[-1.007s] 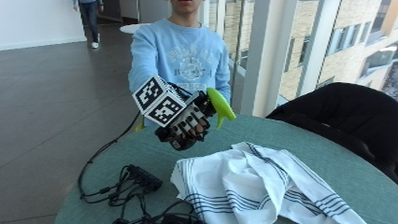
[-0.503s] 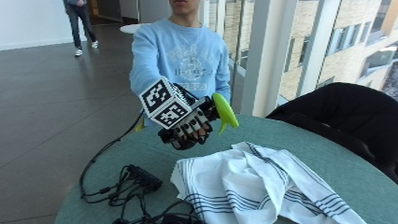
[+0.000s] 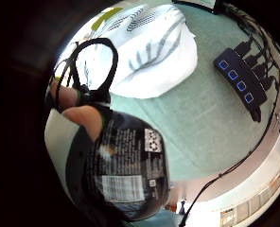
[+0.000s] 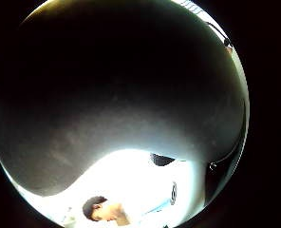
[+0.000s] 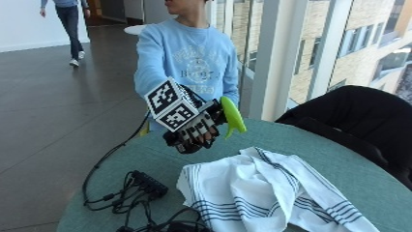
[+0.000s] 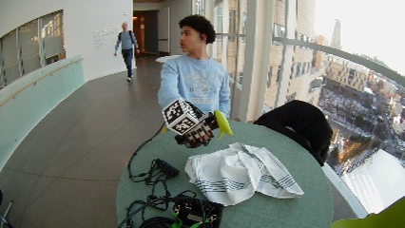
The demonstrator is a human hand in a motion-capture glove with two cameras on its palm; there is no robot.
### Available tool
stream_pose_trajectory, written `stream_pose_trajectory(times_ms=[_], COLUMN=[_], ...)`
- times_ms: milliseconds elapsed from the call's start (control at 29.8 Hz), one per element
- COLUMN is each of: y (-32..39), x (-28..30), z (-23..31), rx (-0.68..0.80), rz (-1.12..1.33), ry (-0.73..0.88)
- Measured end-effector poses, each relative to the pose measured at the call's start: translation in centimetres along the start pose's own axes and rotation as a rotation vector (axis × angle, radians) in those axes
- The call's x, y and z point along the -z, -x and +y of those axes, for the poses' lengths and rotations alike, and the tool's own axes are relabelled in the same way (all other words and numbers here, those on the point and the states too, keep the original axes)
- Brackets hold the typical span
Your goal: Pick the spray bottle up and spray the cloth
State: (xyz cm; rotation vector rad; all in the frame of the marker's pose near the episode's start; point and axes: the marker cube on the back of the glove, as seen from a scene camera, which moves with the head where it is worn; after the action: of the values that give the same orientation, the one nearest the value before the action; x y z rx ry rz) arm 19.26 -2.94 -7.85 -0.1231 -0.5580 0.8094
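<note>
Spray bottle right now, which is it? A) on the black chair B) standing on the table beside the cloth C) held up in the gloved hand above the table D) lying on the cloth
C: the gloved right hand grips the spray bottle in the air, its green nozzle end toward the striped cloth, which lies on the table.

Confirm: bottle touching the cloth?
Apart. Outside view: right hand holds the bottle in the air, table showing between it and the cloth.
</note>
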Motion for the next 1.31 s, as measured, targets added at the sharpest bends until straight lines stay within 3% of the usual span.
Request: stream_pose_trajectory(times_ms=[973,1141,1309], y=[1.4,3.0,6.4], x=[-1.7,-2.0,-3.7], z=[-0.2,0.3,1.5], rx=[0.0,0.079,0.262], rz=[0.06,-0.002,-0.119], ry=[0.003,-0.056,-0.116])
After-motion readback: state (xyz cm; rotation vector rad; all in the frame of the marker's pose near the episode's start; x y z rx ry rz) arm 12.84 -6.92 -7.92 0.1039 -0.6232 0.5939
